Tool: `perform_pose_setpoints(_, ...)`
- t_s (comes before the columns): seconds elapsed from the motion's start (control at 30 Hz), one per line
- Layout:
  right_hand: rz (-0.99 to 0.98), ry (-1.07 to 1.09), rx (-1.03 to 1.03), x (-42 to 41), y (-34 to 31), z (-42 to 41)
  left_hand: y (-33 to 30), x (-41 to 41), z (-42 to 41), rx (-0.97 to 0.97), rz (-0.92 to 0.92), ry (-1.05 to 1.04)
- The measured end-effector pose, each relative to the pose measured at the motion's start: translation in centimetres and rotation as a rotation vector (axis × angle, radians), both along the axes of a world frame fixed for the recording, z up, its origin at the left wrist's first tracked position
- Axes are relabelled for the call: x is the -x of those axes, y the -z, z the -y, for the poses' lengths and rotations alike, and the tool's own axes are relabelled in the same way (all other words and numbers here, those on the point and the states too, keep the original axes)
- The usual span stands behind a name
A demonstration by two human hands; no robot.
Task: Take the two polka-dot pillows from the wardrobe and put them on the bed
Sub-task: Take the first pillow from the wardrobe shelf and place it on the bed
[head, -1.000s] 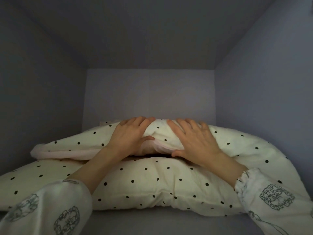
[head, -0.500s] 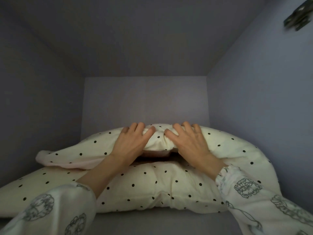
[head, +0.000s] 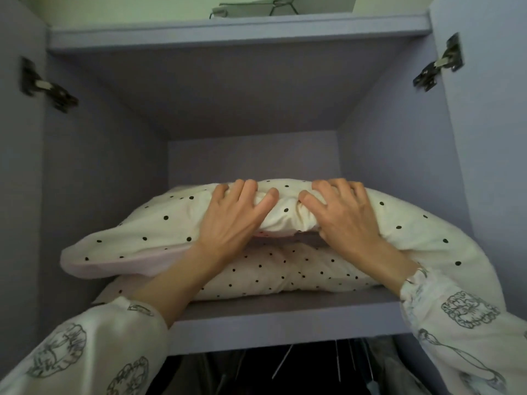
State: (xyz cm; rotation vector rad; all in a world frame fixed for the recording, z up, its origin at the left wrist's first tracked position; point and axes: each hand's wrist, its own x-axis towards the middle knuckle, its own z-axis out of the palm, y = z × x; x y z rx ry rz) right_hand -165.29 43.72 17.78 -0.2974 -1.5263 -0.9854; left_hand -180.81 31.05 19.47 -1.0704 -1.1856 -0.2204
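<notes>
Two cream pillows with black polka dots lie stacked on a lilac wardrobe shelf [head: 285,317]. The upper pillow [head: 159,232] is bent into an arch, its middle lifted off the lower pillow [head: 285,275]. My left hand [head: 231,220] grips the raised middle of the upper pillow, fingers curled over its top and thumb pressed into the fabric. My right hand [head: 345,212] grips the same bunched fabric just to the right. A dark gap shows under the lifted middle. The bed is not in view.
The wardrobe compartment has lilac side walls and an upper shelf [head: 239,32] close above. Door hinges sit at the left [head: 45,86] and right [head: 439,67] edges. Hanging clothes and hangers [head: 328,366] show below the shelf.
The view has pulled back out of the compartment, showing the shelf edge, hinges and clothes below. Both hands have curled tighter into the upper pillow, and its middle is raised higher.
</notes>
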Motion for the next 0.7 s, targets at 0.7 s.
perform_pose_setpoints(0.7,0.519,-0.114,0.388,-7.2,15.2,3.1,15.6,-5.1,4.2,0.279,0.448,-0.132)
